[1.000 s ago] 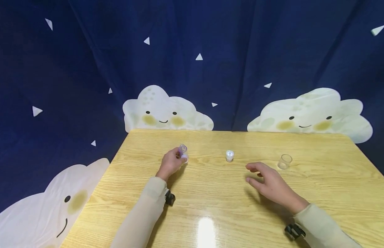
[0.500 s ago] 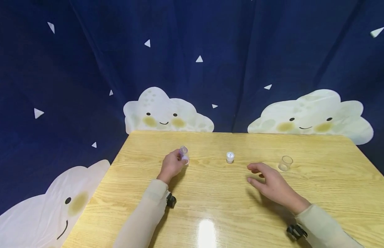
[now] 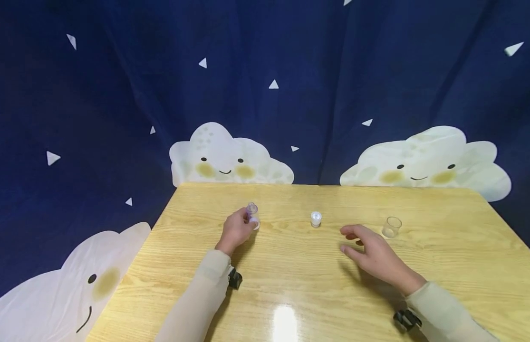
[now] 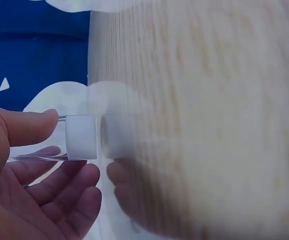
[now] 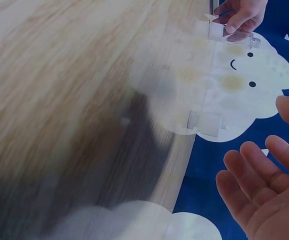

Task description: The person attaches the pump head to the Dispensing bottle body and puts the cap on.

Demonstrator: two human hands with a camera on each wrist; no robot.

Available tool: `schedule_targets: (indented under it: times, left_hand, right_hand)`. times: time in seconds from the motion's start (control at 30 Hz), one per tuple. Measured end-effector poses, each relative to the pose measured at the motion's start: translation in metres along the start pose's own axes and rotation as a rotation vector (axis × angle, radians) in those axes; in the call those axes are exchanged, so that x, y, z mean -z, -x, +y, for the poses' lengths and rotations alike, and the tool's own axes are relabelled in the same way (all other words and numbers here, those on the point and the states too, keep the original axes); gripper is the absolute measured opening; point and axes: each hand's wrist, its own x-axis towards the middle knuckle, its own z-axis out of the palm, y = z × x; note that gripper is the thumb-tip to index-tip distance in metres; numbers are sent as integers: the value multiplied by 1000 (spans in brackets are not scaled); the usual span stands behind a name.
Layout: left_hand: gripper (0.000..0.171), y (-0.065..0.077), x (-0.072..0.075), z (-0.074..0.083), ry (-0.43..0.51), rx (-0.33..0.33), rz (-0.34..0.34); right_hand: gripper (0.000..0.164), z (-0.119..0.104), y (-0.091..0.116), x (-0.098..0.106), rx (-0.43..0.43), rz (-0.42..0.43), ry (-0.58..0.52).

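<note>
My left hand (image 3: 237, 231) grips a small clear bottle (image 3: 252, 210) between thumb and fingers, towards the back left of the table. The bottle is upright: a threaded neck (image 5: 255, 43) shows at its top and a white band (image 4: 81, 137) at its base, close to the tabletop. To its right stands a small white piece (image 3: 316, 219) with a narrow nub (image 5: 224, 127) on top. My right hand (image 3: 371, 251) hovers with loosely bent fingers and holds nothing. Just beyond it is a clear, open-topped cylinder (image 3: 391, 227), like a bottle's overcap.
A glossy wood-grain table (image 3: 299, 275) carries these things. Its far edge meets a dark blue curtain (image 3: 316, 95) printed with white clouds and triangles. Black straps with buckles (image 3: 235, 278) sit at both wrists.
The head view has tilted up slightly, so the table appears a little lower. Both hands and the pieces on the table keep their places, with the bottle still in the left hand.
</note>
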Motion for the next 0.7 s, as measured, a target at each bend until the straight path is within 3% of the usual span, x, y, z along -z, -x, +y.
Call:
schedule_targets:
  times: [0.13,0.37,0.7]
  left_hand:
    - [29,1,1,1,0,9,10]
    - [35,4,4,7,22,0,118]
    - [31,8,3,13,25,-60,93]
  right_hand:
    - [35,2,1,-2,-3,3,3]
    - [35,4,2,2,-20,-5,7]
    - [36,3,3,4,-22,-13,19]
